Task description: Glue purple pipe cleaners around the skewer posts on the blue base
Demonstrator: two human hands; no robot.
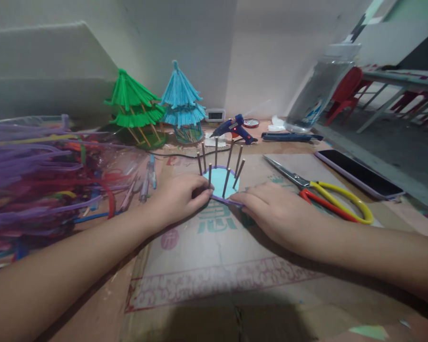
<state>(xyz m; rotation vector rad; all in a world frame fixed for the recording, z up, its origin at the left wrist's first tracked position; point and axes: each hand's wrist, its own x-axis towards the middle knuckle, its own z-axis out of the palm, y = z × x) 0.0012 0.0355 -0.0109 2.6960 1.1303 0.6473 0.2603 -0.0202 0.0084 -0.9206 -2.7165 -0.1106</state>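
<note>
On the printed tan cardboard sits the pale-blue round base, ringed with slim brown sticks, right between both hands! The right hand grips the thin purple fuzzy strip along its near edge; the left hand curls at the rim (pinching or just steadying, I can't tell).

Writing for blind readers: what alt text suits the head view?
The right hand pinches a purple strip edging a turquoise base ringed by brown sticks; the left hand touches its edge. Behind stand a green model and a blue model; scissors and a phone lie at right.
</note>
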